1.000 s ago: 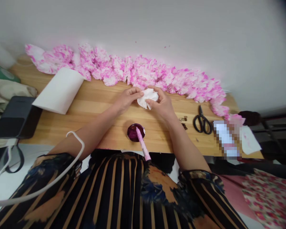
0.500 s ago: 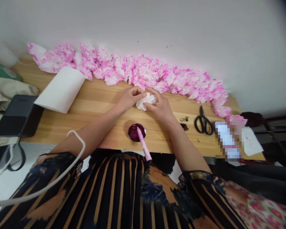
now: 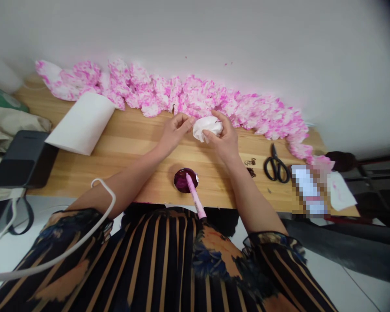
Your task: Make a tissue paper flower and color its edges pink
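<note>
A white tissue-paper flower is gripped in my right hand, fingers and thumb curled round it just above the wooden table. My left hand is close on its left, fingers bent and fingertips touching the paper's edge. Right behind both hands runs a long row of pink-and-white paper flowers along the wall. Nearer me a small dish of dark magenta dye stands with a pink brush leaning in it.
A stack of white paper lies at the left, a dark tablet beyond it. Black scissors and small metal bits lie right of my right hand. A white cable crosses my lap.
Both hands have shifted slightly toward the flower row. The white flower has been turned and bunched into a rounder ball, now more in my right hand.
</note>
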Action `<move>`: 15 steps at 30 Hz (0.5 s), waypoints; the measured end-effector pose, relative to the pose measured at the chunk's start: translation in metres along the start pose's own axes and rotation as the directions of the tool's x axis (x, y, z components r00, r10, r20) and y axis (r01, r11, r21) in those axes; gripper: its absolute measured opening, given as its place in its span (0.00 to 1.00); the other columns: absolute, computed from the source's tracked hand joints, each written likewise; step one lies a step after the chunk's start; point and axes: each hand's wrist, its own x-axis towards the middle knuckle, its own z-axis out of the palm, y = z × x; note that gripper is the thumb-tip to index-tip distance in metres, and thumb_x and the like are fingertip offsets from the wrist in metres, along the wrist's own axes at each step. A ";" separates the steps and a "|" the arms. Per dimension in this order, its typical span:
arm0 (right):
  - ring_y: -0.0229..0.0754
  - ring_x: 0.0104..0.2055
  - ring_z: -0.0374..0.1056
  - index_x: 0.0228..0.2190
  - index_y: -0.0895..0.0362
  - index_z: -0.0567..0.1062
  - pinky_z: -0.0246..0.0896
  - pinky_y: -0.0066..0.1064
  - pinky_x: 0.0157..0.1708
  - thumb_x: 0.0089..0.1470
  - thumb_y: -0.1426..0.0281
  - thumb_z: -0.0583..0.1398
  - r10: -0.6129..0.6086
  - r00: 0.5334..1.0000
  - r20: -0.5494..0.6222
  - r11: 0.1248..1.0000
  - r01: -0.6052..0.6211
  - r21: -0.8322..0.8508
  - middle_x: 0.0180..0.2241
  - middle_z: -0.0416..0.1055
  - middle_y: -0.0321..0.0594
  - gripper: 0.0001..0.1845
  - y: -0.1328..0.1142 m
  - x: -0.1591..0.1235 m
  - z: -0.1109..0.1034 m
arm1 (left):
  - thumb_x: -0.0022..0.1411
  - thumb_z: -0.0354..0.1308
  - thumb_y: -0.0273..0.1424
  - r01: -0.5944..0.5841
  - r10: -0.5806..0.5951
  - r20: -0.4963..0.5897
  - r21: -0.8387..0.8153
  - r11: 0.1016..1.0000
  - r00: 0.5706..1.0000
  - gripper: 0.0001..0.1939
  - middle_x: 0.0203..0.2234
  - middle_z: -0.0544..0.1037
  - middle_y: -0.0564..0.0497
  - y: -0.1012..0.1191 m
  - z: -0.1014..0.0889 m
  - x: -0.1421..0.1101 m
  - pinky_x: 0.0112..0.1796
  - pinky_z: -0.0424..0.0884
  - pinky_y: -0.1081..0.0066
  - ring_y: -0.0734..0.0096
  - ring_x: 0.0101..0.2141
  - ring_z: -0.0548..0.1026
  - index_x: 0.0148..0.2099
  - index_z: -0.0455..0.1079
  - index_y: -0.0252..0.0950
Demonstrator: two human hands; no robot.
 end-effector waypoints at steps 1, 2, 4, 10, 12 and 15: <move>0.58 0.61 0.66 0.58 0.46 0.71 0.63 0.55 0.61 0.51 0.55 0.68 -0.005 1.000 -0.003 1.000 0.005 0.006 0.60 0.70 0.41 0.34 0.000 0.000 0.000 | 0.64 0.64 0.40 0.010 -0.010 0.012 -0.001 1.000 1.000 0.15 0.26 0.73 0.54 -0.001 0.001 0.000 0.35 0.66 0.72 0.75 0.30 0.69 0.32 0.69 0.36; 0.58 0.61 0.66 0.58 0.47 0.71 0.64 0.55 0.61 0.51 0.55 0.68 -0.010 1.000 -0.007 1.000 0.010 0.008 0.60 0.70 0.42 0.34 0.001 0.000 0.000 | 0.62 0.65 0.39 0.027 -0.027 0.028 -0.002 1.000 0.999 0.14 0.26 0.73 0.54 -0.003 0.001 0.001 0.35 0.65 0.73 0.75 0.30 0.69 0.32 0.69 0.35; 0.57 0.61 0.66 0.58 0.47 0.71 0.65 0.54 0.60 0.51 0.54 0.68 -0.016 1.000 -0.011 1.000 0.016 0.004 0.60 0.70 0.42 0.34 0.001 0.000 0.000 | 0.59 0.67 0.36 0.068 -0.069 0.074 0.005 0.998 0.995 0.12 0.26 0.73 0.55 -0.007 0.001 0.001 0.34 0.64 0.73 0.76 0.29 0.68 0.32 0.69 0.35; 0.53 0.54 0.71 0.61 0.46 0.67 0.72 0.49 0.52 0.52 0.50 0.66 0.072 0.996 0.060 0.990 -0.078 0.120 0.55 0.72 0.42 0.38 0.005 -0.001 0.004 | 0.58 0.65 0.37 0.143 -0.138 0.138 -0.031 0.989 0.981 0.12 0.25 0.74 0.54 -0.006 -0.002 -0.002 0.35 0.65 0.72 0.75 0.29 0.69 0.31 0.71 0.34; 0.51 0.51 0.72 0.61 0.45 0.66 0.74 0.47 0.50 0.52 0.47 0.66 0.104 0.988 0.111 0.971 -0.125 0.203 0.53 0.73 0.41 0.39 0.007 -0.001 0.005 | 0.58 0.66 0.39 0.165 -0.154 0.152 -0.067 0.984 0.976 0.13 0.25 0.74 0.54 -0.004 -0.002 -0.003 0.34 0.65 0.72 0.75 0.28 0.69 0.31 0.72 0.34; 0.50 0.52 0.73 0.59 0.44 0.67 0.75 0.46 0.49 0.49 0.43 0.66 0.141 0.978 0.155 0.942 -0.181 0.284 0.53 0.73 0.41 0.40 0.009 0.001 0.006 | 0.57 0.68 0.41 0.181 -0.167 0.151 -0.084 0.980 0.974 0.15 0.24 0.74 0.54 -0.005 -0.001 -0.002 0.33 0.66 0.72 0.75 0.28 0.69 0.30 0.72 0.35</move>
